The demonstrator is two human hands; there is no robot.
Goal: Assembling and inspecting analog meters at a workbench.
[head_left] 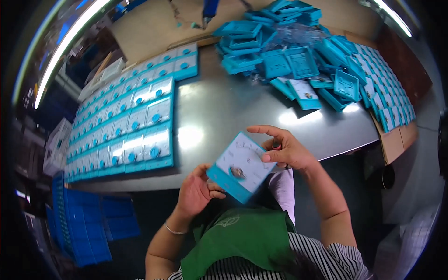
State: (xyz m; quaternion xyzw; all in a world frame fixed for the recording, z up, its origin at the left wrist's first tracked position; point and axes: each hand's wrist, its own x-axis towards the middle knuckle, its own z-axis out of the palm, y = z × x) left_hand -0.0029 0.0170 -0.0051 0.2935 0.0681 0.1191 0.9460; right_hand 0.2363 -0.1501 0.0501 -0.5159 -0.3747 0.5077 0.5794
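Note:
A flat teal panel with a white printed face [247,158] is tilted in front of me over the near table edge. It has a small metallic part near its lower side. My left hand [196,191] grips its lower-left edge, some fingers hidden beneath. My right hand [287,149] pinches the right edge, thumb on the white face and forefinger stretched above. Tucked in the right hand is a small dark rod with a reddish end [276,144]; its kind does not show.
Rows of white-faced teal units with round knobs [135,126] cover the table's left. A heap of teal plastic casings [302,63] lies at the back right. More panels stand in rows [387,88] on cardboard at far right. Blue crates [88,219] stand low at left.

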